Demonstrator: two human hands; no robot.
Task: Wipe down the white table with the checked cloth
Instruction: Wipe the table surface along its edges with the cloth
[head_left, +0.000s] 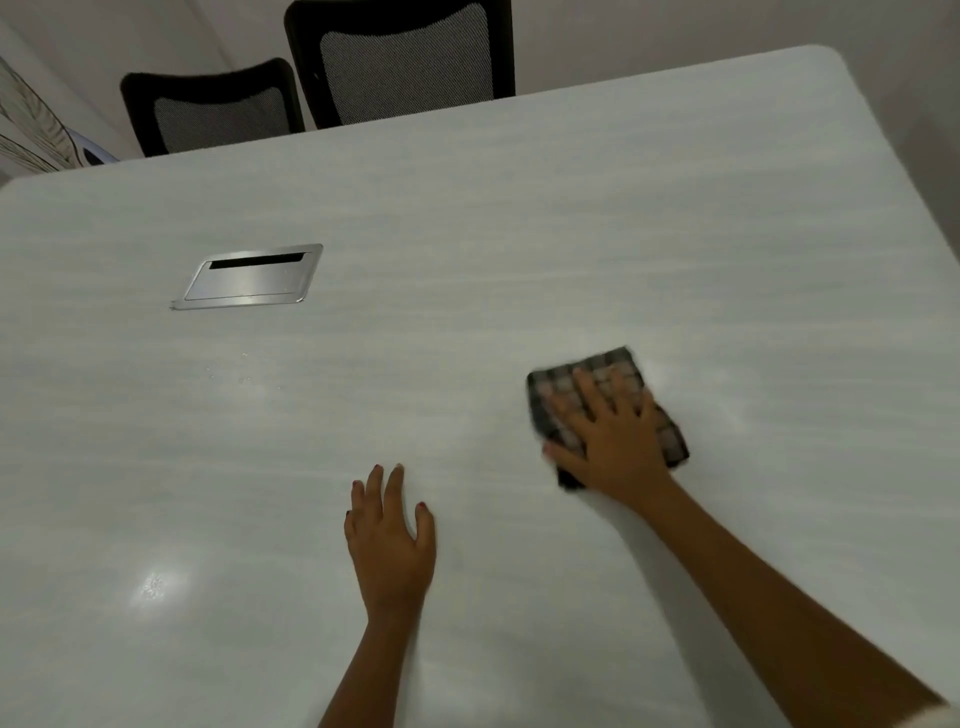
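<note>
The checked cloth (605, 366) lies folded into a small pad on the white table (519, 234), right of the table's middle and well apart from its far right corner; the right hand (613, 441) presses flat on top of it, fingers straight and spread, thumb out past the cloth's left edge; nothing is pinched. The left hand (389, 540) rests palm down on the bare top nearer the person, fingers straight and slightly apart, holding nothing.

The cloth looks soft, thin and light; it should slide easily on this smooth, glossy top, and could bunch or unfold if pushed by one edge; a flat palm over the centre of the pad, as now, seems the best hold, with the fingers spreading the pressure. Its edges are blurred, so whether it is damp I cannot tell.

Toward the left side of the table a metal cable hatch (247, 275) sits flush in the top, with a dark slot along its far side; the cloth's hem might catch on its rim; a few small specks (228, 370) lie just on its near side. Two black mesh chairs (213, 111) stand beyond the far edge, apart from the wiping path; a patterned object at the far left corner is too cut off to name.
</note>
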